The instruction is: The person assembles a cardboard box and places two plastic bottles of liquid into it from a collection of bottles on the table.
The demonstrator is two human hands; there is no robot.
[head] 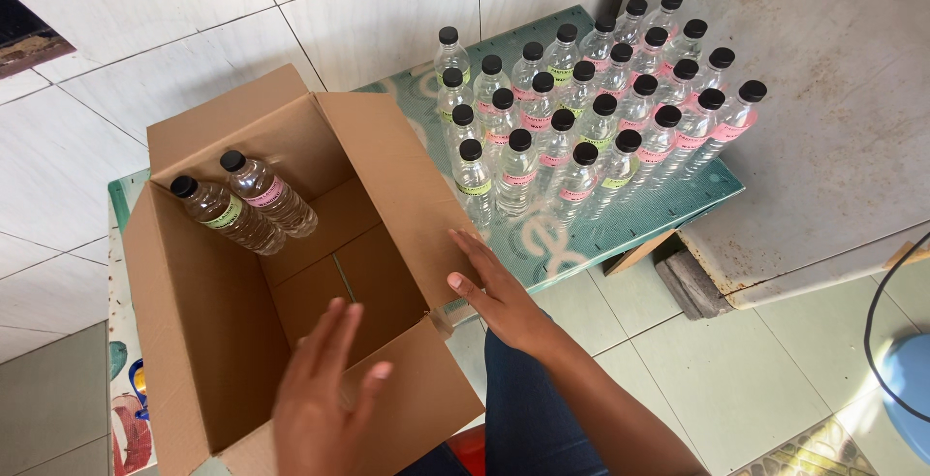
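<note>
While 2 clear plastic bottles [242, 202] with black caps already lie side by side in the far corner of the open cardboard box [223, 340], the rest of the box floor shows bare brown card, so the packing looks barely begun. One of the 2 wears a green label band, the other a pink one, and both point their caps toward the box's far left wall.

Most of the work seems still ahead: a dense cluster of upright bottles [591, 113], roughly 30 as far as the caps can be counted, stands in rows on a low green patterned desk [722, 185] just beyond the box's right flap. They carry the same black caps and pink or green labels, and none of them is touched.

Neither hand holds anything. The left hand [325, 403] hovers over the near edge of the box with its grip open, fingers spread and slightly blurred. The right hand [494, 287] is open too, palm down with fingers straight, resting at the box's right flap and nearest the front row of standing bottles, though apart from them.

A blue-clad knee shows below the right forearm, pale floor tiles surround the box, and a blue round object with a black cable sits at the far right edge.
</note>
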